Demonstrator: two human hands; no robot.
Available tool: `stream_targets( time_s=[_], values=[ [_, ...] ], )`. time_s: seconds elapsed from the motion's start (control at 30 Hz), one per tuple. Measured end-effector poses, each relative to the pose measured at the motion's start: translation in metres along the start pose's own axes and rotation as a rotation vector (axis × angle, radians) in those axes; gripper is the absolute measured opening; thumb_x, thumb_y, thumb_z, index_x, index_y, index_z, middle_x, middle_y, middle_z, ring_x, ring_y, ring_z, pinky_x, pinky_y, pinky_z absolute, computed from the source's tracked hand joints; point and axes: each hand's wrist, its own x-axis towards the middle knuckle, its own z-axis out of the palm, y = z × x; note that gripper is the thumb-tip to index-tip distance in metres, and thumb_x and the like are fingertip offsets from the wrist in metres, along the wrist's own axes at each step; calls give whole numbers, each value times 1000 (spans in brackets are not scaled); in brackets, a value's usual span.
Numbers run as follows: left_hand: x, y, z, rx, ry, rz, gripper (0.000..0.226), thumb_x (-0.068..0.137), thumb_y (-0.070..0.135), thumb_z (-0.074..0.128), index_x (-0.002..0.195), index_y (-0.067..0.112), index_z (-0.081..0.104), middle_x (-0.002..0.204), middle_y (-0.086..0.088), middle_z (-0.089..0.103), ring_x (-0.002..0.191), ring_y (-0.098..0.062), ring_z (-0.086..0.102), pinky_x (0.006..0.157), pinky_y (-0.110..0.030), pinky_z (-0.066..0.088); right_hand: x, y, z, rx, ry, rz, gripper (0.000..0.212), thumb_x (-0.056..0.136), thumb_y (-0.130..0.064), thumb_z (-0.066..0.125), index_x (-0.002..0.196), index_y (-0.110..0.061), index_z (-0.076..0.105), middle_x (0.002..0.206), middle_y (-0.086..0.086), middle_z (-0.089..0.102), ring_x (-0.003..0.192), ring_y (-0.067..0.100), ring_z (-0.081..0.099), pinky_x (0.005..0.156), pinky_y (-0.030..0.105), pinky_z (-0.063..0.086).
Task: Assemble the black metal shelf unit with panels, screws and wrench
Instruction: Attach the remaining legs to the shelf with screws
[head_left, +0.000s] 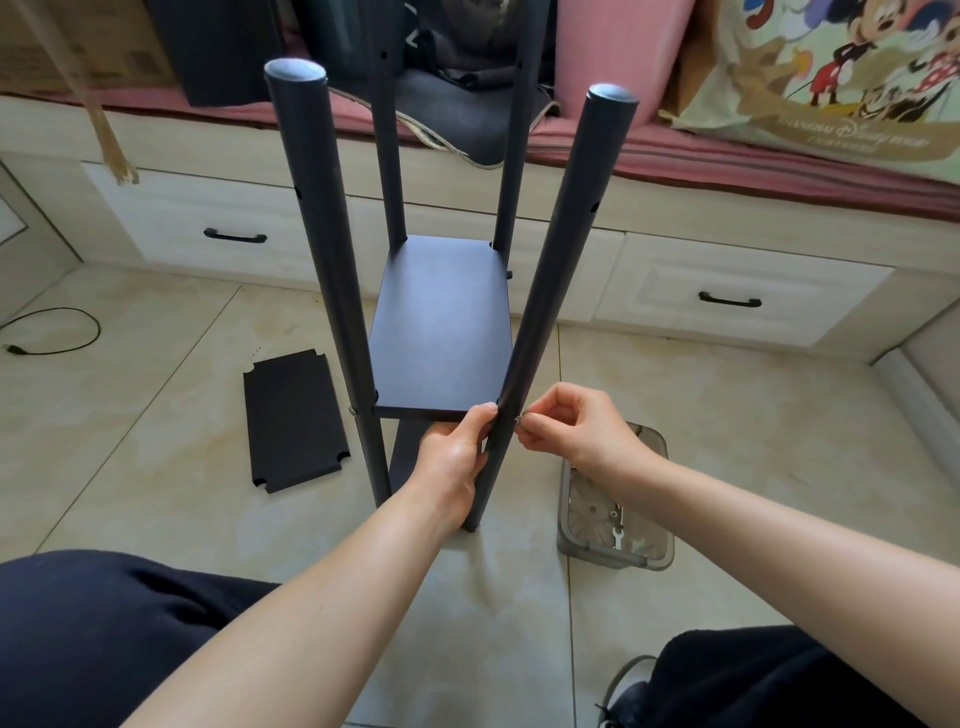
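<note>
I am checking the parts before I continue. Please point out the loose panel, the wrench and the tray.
Loose panel (296, 421), head view: middle of its flat face, on the floor.
Wrench (617, 537), head view: its shaft, inside the tray.
Tray (658, 560), head view: its near right rim.

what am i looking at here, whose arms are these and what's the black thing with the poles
This is one picture from a camera worn on a person's head, looking down at their own two bare arms. No machine is involved.

The black thing is a half-built metal shelf unit standing on a tiled floor: four upright poles with a flat shelf panel fixed between them.

The left hand grips the near right pole at the panel's corner. The right hand pinches something small against that pole, probably a screw, though it is too small to be sure.

On the floor lie a spare panel to the left and a clear plastic tray to the right, holding a small wrench and hardware.
</note>
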Motion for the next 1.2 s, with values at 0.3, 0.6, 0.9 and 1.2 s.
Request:
stream_targets(
  time_s=[0.3, 0.6, 0.9, 1.2],
  values=[
    [3, -1, -1, 14, 19, -6, 16, 93, 25, 68, 102, 13, 72, 108, -7, 77, 105, -19, 70, 77, -27, 45, -1, 5, -2, -62, -2, -36, 10, 87, -3, 71, 80, -4, 64, 82, 17, 74, 78, 24, 73, 78, 31, 61],
    [2, -1, -1, 2, 7, -5, 15, 93, 25, 68, 102, 14, 73, 105, -7, 77, 97, -15, 72, 71, -23, 46, -2, 1, -3, -291, -6, -134, 19, 86, -3, 71, 74, -15, 63, 79, 8, 74, 78, 16, 73, 82, 36, 59],
    [0, 1, -2, 14, -5, 4, 9, 92, 25, 69, 90, 18, 73, 100, -5, 78, 95, -17, 72, 73, -25, 46, -1, -4, -4, -67, -51, 6, 9, 89, 4, 65, 82, 1, 60, 86, 21, 71, 85, 29, 72, 81, 31, 60],
    [-3, 3, 0, 1, -9, 4, 9, 93, 23, 68, 93, 17, 73, 108, -8, 77, 91, -13, 72, 69, -22, 47, 1, -2, -5, -188, -45, -54, 11, 88, 2, 67, 80, -2, 61, 85, 20, 73, 86, 30, 73, 87, 42, 59]
  ],
)
